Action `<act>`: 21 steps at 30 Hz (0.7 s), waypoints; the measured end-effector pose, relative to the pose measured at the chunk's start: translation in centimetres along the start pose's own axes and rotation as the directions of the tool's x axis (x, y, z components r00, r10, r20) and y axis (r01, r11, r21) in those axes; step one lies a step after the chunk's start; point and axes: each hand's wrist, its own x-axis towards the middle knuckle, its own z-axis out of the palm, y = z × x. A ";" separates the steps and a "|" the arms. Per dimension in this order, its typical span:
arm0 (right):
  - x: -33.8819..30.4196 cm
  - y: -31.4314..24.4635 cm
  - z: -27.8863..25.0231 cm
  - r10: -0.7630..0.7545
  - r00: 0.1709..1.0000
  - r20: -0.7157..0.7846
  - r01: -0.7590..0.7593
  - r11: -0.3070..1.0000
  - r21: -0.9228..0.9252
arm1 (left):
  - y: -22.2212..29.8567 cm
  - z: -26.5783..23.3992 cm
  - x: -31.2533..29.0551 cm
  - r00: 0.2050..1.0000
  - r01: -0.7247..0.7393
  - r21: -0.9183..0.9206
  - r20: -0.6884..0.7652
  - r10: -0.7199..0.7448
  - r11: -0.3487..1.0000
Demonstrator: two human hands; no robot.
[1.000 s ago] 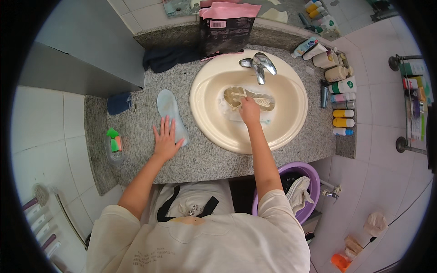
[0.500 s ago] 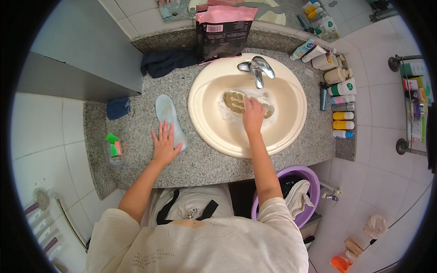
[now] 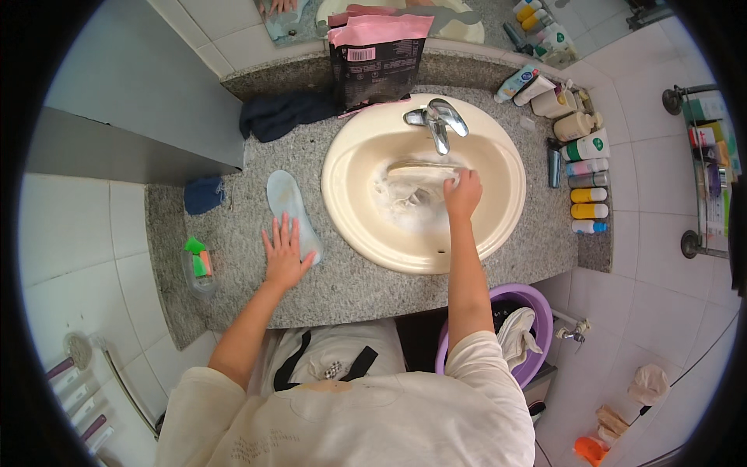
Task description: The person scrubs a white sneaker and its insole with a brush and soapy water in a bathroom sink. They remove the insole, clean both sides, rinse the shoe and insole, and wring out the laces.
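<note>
A pale blue insole (image 3: 288,194) lies on the granite counter left of the sink. My left hand (image 3: 286,261) rests flat on its lower part, fingers spread. In the cream sink (image 3: 342,210), a white shoe (image 3: 424,171) stands tipped on its side in suds, the edge of its tan sole toward the tap. My right hand (image 3: 464,193) is closed on the shoe's right end. Foam and my fingers hide part of the shoe. The chrome tap (image 3: 438,124) is above it, and no stream of water shows.
A pink-and-black bag (image 3: 377,66) and a dark cloth (image 3: 284,115) lie behind the sink. Bottles and tubes (image 3: 587,175) line the right side. A clear container (image 3: 201,272) with green and orange pieces sits at left. Below the counter is a purple tub (image 3: 537,354) with clothes.
The shoe has turned from sole up to tipped on its side. My right hand has moved right, to the shoe's end. My left hand stays on the insole.
</note>
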 end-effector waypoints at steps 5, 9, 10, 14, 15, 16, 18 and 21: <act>-7.6 1.8 3.0 -0.294 0.903 0.313 0.365 0.910 -0.197 | 0.0 0.3 -0.1 1.000 -0.009 0.007 -0.016 0.010 1.000; -8.7 2.3 4.5 0.026 0.819 0.573 0.157 0.950 -0.268 | 0.1 -0.2 0.1 1.000 0.003 0.005 0.005 -0.003 1.000; -8.5 2.1 4.2 0.029 0.761 0.648 0.176 0.952 -0.249 | 0.3 -0.3 0.0 1.000 0.011 -0.001 0.016 -0.011 1.000; -8.8 -1.4 -0.8 0.047 0.685 0.727 0.233 0.931 -0.280 | 0.7 -0.4 -0.6 0.997 0.073 -0.007 0.003 -0.073 0.997; -8.7 -3.0 -3.3 0.053 0.720 0.692 0.242 0.915 -0.322 | 1.0 -0.5 -0.7 0.996 0.089 0.003 0.001 -0.089 0.996; -8.5 -3.1 -4.9 0.080 0.741 0.666 0.264 0.878 -0.399 | 1.4 -0.5 -0.5 0.995 0.095 0.013 -0.004 -0.095 0.995; -8.4 -2.7 -7.1 0.119 0.774 0.621 0.306 0.789 -0.533 | 1.4 0.0 -0.7 0.993 0.116 0.006 -0.003 -0.116 0.993; -8.4 2.5 -6.6 0.216 0.822 0.527 0.096 0.860 -0.501 | 1.8 0.3 -0.2 0.994 0.110 -0.041 0.008 -0.110 0.993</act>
